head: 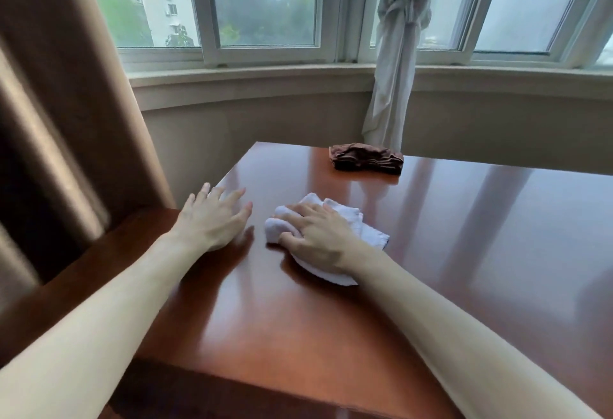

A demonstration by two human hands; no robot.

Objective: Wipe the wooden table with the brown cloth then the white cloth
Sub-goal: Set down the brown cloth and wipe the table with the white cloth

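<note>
The glossy reddish wooden table (447, 253) fills the lower right. A bunched white cloth (365, 233) lies on it near the middle, under my right hand (318, 236), whose fingers and thumb curl around the cloth's left side. My left hand (212, 219) rests flat on the table near its left edge, fingers spread, holding nothing. The brown cloth (365, 158) lies folded at the table's far edge, apart from both hands.
A heavy brown curtain (66, 120) hangs close to the table's left side. A knotted white curtain (398, 54) hangs behind the brown cloth. The window sill (248, 77) and wall curve behind the table. A lower wooden ledge (66, 286) adjoins the table's left.
</note>
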